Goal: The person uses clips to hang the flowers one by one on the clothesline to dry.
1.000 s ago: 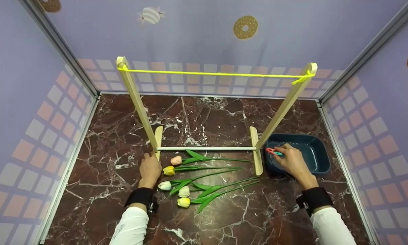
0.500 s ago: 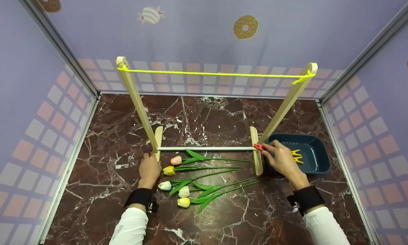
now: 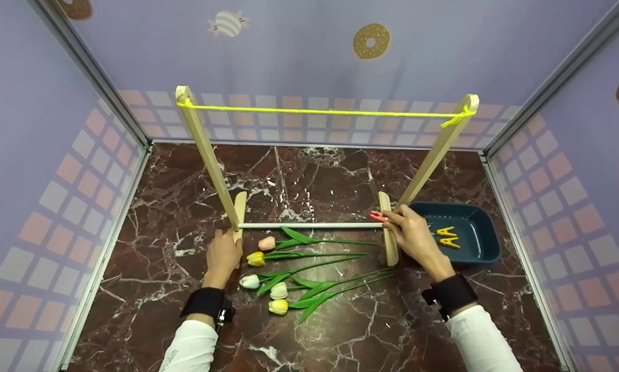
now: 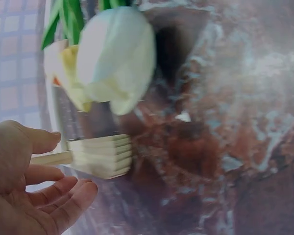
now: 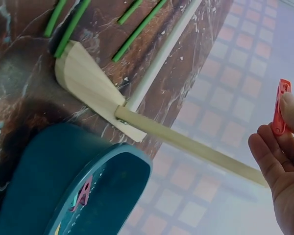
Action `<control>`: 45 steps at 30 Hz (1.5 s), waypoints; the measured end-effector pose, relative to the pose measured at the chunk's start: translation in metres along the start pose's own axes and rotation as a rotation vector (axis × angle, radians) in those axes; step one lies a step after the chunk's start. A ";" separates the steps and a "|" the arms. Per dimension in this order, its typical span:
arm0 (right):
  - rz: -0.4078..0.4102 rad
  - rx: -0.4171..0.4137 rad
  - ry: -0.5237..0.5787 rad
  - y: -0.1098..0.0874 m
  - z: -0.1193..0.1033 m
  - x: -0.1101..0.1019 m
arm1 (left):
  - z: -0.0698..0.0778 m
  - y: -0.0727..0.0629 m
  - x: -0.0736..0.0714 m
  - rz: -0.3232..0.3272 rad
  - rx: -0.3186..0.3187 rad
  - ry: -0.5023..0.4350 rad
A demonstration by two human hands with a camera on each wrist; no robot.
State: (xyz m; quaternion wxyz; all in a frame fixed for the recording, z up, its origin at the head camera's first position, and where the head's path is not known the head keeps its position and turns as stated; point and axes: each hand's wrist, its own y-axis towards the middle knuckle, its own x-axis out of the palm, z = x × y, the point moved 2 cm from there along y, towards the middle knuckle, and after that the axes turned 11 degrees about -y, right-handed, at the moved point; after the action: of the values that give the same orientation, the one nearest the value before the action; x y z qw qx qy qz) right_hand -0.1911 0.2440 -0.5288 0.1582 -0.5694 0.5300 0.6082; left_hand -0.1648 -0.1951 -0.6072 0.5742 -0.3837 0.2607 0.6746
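As a yellow cord (image 3: 319, 111) stretches between the left post (image 3: 206, 150) and the right post (image 3: 433, 160) of a wooden frame, a person's right hand (image 3: 416, 236) holds a red clothespin (image 3: 377, 216) in the air near the right post, pinching it between thumb and fingers, well below the cord. The left hand (image 3: 224, 253) is at the left foot (image 4: 100, 157) of the frame, thumb and fingers apart and loosely bent; whether they touch the wood cannot be told. A white rod (image 3: 309, 226) joins the two posts low down. Five tulips (image 3: 255, 259) in peach, yellow and white lie on the marbled tabletop (image 3: 340, 341), blooms toward the left hand, stems pointing right. Outside the right post stands a dark teal basin (image 3: 487, 232) with two yellow clothespins (image 3: 448, 242) inside; the right wrist view also shows a pink clothespin (image 5: 85, 191) in it. Black straps (image 3: 451, 296) circle both wrists above white sleeves (image 3: 482, 338), and a lilac wall (image 3: 309, 67) printed with a doughnut rises behind.
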 end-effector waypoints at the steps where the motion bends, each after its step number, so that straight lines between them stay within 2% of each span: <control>1: 0.006 -0.001 0.000 0.001 -0.001 0.000 | 0.002 -0.001 -0.002 0.011 0.009 -0.005; 8: 0.066 -0.016 0.003 0.007 -0.005 0.001 | 0.025 -0.010 -0.013 0.127 0.129 -0.043; 12: 0.104 -0.032 0.005 0.010 -0.008 0.002 | 0.044 -0.017 -0.016 0.126 0.214 -0.074; 15: 0.125 -0.042 0.004 0.013 -0.009 0.003 | 0.060 -0.020 -0.016 0.081 0.305 -0.077; 19: 0.138 -0.050 0.001 0.014 -0.010 0.004 | 0.078 -0.025 -0.010 -0.026 0.424 -0.073; 24: 0.142 -0.041 0.002 0.015 -0.009 0.005 | 0.094 -0.031 0.001 -0.143 0.505 -0.030; 28: 0.133 -0.024 0.012 0.015 -0.009 0.006 | 0.102 -0.037 0.012 -0.196 0.545 -0.005; 37: 0.102 0.002 0.026 0.017 -0.009 0.011 | 0.125 -0.052 0.046 -0.319 0.729 0.025; 42: 0.109 -0.002 0.038 0.017 -0.008 0.012 | 0.134 -0.062 0.066 -0.352 0.815 0.045; 45: 0.116 -0.006 0.030 0.016 -0.007 0.013 | 0.140 -0.069 0.077 -0.378 0.841 0.036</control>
State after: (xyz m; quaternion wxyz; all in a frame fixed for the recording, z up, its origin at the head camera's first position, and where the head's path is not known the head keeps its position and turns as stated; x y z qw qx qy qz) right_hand -0.2043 0.2268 -0.5304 0.1132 -0.5472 0.5625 0.6094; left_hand -0.1317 -0.0261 -0.5844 0.7884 -0.1700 0.4470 0.3868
